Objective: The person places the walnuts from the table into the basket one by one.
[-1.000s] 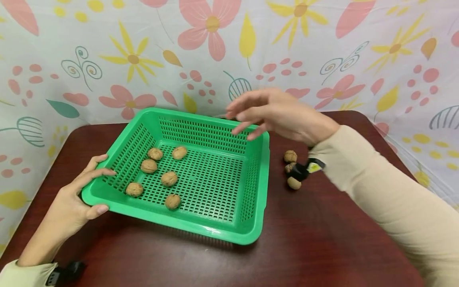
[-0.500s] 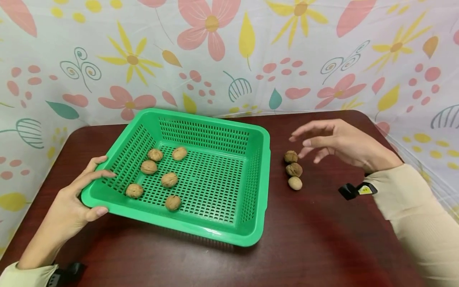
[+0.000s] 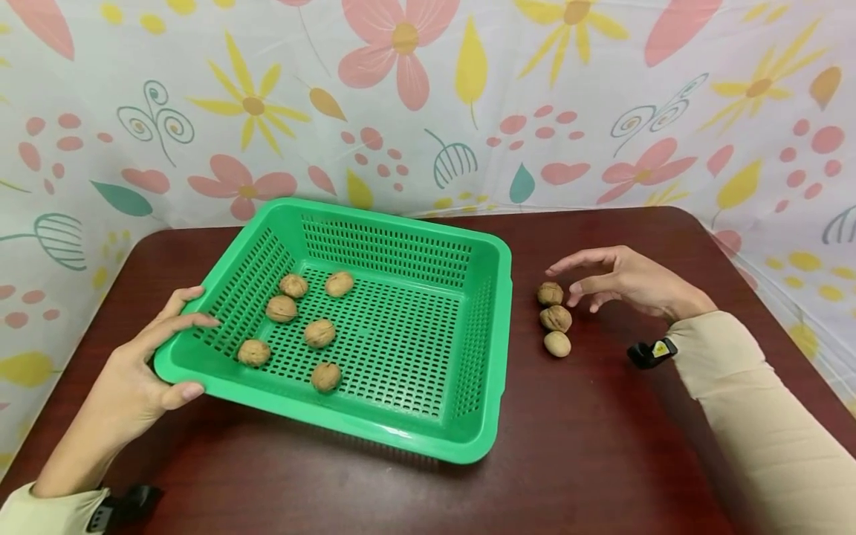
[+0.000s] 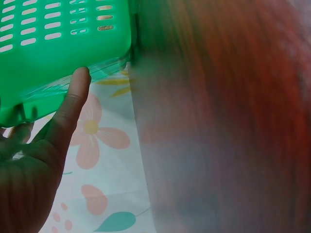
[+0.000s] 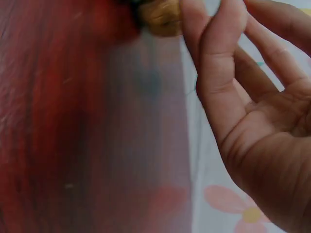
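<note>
My left hand (image 3: 130, 379) grips the left corner of a green plastic basket (image 3: 374, 438), thumb on the near rim and fingers over the side wall. Several walnuts (image 3: 319, 334) lie on the slotted floor inside it, mostly toward the left. Right of the basket, two walnuts (image 3: 556, 318) and a smaller, paler, smoother nut-like ball (image 3: 557, 344) form a short row on the table. Just beside the farthest walnut (image 3: 550, 293) hovers my right hand (image 3: 631, 282), fingers spread and loosely bent, holding nothing. In the right wrist view a walnut (image 5: 163, 17) shows near the fingertips.
The dark red wooden table (image 3: 301, 490) has rounded far corners. Behind it hangs a white cloth (image 3: 428, 96) printed with flowers and leaves. The basket's right wall (image 3: 491, 349) stands between its inside and the row.
My right hand has moved from above the basket's far right corner rightward and down to the row of walnuts. The left hand keeps its hold, and the walnuts stay put.
</note>
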A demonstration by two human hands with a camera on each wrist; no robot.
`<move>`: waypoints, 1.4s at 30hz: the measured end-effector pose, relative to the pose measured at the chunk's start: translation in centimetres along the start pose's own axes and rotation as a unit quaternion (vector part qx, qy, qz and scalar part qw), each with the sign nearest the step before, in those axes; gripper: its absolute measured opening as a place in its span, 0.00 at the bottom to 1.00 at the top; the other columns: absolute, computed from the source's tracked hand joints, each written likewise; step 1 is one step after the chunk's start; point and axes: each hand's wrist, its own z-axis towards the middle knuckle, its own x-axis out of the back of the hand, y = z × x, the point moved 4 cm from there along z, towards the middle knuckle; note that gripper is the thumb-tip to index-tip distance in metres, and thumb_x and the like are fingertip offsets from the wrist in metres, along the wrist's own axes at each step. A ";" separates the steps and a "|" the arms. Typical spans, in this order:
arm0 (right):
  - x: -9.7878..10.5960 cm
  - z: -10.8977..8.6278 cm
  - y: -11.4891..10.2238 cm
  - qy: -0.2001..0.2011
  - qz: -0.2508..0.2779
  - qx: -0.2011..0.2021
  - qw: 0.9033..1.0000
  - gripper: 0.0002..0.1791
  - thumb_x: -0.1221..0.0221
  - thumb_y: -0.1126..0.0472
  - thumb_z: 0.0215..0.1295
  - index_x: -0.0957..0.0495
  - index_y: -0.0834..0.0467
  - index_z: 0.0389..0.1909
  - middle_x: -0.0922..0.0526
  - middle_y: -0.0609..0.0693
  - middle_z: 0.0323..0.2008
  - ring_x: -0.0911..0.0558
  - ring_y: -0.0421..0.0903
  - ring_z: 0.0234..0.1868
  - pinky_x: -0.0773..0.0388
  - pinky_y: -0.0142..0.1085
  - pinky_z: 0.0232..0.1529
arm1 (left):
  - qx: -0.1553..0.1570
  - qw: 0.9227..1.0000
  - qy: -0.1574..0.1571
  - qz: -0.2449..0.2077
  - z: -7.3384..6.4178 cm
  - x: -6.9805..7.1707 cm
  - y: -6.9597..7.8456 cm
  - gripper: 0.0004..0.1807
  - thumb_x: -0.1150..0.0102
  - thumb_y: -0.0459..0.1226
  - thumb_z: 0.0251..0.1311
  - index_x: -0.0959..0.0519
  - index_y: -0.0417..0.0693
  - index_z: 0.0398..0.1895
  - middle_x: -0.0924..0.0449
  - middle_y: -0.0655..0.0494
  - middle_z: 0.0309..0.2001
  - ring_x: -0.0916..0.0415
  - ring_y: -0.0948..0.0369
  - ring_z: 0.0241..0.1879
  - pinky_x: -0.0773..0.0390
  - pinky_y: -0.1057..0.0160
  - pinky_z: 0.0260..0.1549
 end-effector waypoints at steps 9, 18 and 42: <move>-0.4 1.6 1.0 -0.024 -0.032 0.013 0.999 0.24 0.35 0.67 0.69 0.21 0.62 0.65 0.13 0.52 0.49 0.16 0.47 0.36 0.16 0.42 0.33 | -0.001 1.000 0.009 0.003 -0.3 0.0 -0.2 0.39 0.14 0.33 0.36 0.20 0.36 0.58 0.35 0.58 0.77 0.29 0.70 0.64 0.30 0.83 0.50; -0.9 2.3 1.6 -0.039 -0.032 0.023 0.998 0.23 0.37 0.71 0.68 0.21 0.65 0.64 0.12 0.45 0.50 0.17 0.40 0.37 0.15 0.39 0.33 | 0.000 1.000 0.008 -0.006 -0.2 -0.1 -0.2 0.39 0.15 0.33 0.36 0.20 0.36 0.58 0.36 0.57 0.77 0.30 0.69 0.66 0.30 0.81 0.52; -1.6 -0.1 -6.6 0.059 0.146 0.134 0.978 0.22 0.41 0.75 0.71 0.25 0.71 0.65 0.12 0.55 0.55 0.12 0.47 0.41 0.15 0.34 0.44 | 0.021 1.000 -0.002 0.000 0.0 -0.1 -0.2 0.39 0.16 0.31 0.37 0.20 0.38 0.59 0.37 0.58 0.78 0.30 0.70 0.66 0.29 0.82 0.50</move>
